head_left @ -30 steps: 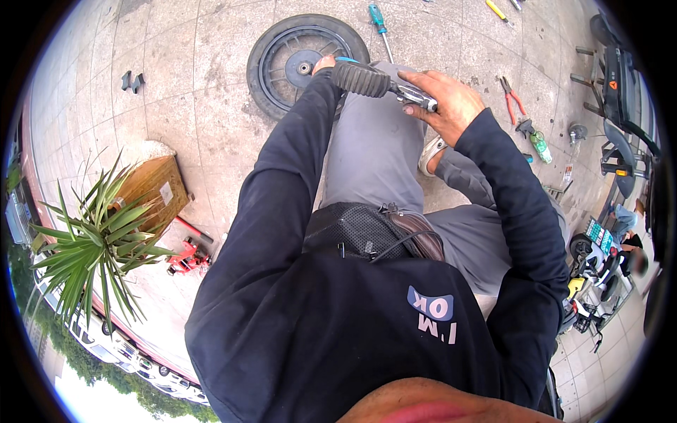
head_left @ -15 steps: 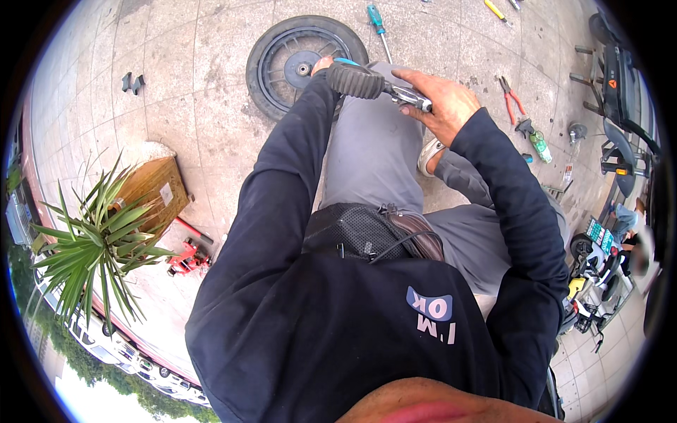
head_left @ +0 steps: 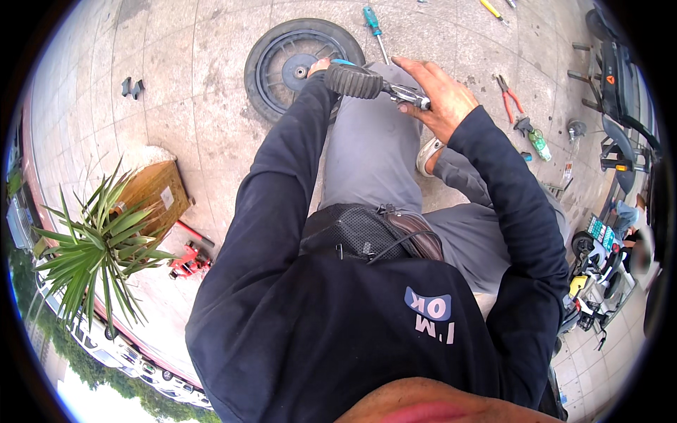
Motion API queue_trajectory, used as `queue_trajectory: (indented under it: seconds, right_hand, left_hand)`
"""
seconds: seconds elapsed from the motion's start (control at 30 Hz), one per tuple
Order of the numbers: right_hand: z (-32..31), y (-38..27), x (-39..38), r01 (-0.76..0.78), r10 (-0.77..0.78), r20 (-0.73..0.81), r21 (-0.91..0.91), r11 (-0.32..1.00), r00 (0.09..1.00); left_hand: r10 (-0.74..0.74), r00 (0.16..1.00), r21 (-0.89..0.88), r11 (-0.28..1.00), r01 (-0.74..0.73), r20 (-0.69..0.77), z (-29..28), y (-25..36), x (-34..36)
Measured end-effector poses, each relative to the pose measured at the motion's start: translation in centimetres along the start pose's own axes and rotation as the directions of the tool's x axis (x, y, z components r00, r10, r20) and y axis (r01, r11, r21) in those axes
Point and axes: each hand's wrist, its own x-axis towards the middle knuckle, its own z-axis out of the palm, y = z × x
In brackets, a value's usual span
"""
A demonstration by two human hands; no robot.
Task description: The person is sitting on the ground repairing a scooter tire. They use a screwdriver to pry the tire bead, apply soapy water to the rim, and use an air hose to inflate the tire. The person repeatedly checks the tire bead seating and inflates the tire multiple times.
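Note:
A small tyre-like piece with black ribbed tread (head_left: 354,82) sits over my grey-trousered knee. A bit of blue shows at its far side, and a shiny metal part (head_left: 405,95) sticks out to the right. My left hand (head_left: 321,65) is closed at its far left side; most of the fingers are hidden behind it. My right hand (head_left: 446,97) has long fingers stretched past the metal part and the thumb below, with the metal end close to the palm. Beyond my left hand, a large spoked wheel with a tyre (head_left: 257,70) lies flat on the ground.
Beyond the knee lies a teal screwdriver (head_left: 373,22). Red-handled pliers (head_left: 508,99) and a green spray bottle (head_left: 539,144) lie to the right. A red floor jack (head_left: 189,261) and a potted plant (head_left: 106,243) stand left. Scooters (head_left: 599,264) and a person are at the far right.
The view has shifted slightly. My hands and the ribbed piece keep nearly the same position; the right fingers look a little straighter and higher.

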Motion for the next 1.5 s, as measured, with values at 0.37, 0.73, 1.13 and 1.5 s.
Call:
queue_trajectory:
  seconds: [0.37, 0.73, 1.13, 1.5]
  right_hand:
    - [-1.3, -0.5, 0.1, -0.110, 0.115, 0.063, -0.075, 0.991, 0.991]
    - [-11.9, 7.4, -12.4, -0.330, 0.435, -0.232, 0.380, 0.864, 0.870]
    - [6.5, 19.9, -33.7, -0.214, 0.884, 0.127, 0.976, -0.031, 0.450]
    - [29.2, 30.0, -37.2, -0.888, 0.793, 0.403, 0.255, 0.383, 0.457]
  left_hand:
    - [-0.257, 0.942, 0.082, 0.966, 0.245, 0.217, -8.3, 6.7, 0.4]
    - [0.084, 0.917, 0.095, 0.994, -0.051, -0.390, -15.1, 10.9, 0.4]
    - [-0.110, 0.983, 0.360, 0.932, 0.050, 0.150, -6.3, 4.2, 0.7]
    - [-0.197, 0.947, 0.251, 0.959, 0.132, 0.252, -7.2, -1.9, 3.3]
